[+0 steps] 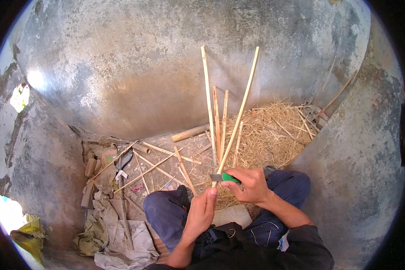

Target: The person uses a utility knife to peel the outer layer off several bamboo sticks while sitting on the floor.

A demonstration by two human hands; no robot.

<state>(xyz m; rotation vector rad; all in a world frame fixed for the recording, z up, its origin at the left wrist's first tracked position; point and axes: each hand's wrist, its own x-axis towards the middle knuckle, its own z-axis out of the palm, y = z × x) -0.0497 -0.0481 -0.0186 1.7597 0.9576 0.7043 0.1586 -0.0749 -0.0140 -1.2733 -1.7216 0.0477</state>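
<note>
My left hand (201,211) is closed round the lower end of a long, pale bamboo stick (240,114), which slants up and to the right in front of my lap. In my right hand (253,185) is a green-handled knife (231,178), its short, wide blade lying across the stick just above my left thumb. Beyond my hands, a second long stick (207,90) and two shorter sticks, one brownish (216,112) and one paler (225,114), stand upright or lean close together. Their lower ends are partly hidden behind the held stick.
Shavings and straw (274,130) are heaped at the far right, against the grey wall (144,81). Several cut sticks (153,167) lie crossed on the floor to the left, near a thick bamboo piece (190,132). Crumpled sacking (132,245) lies at the lower left.
</note>
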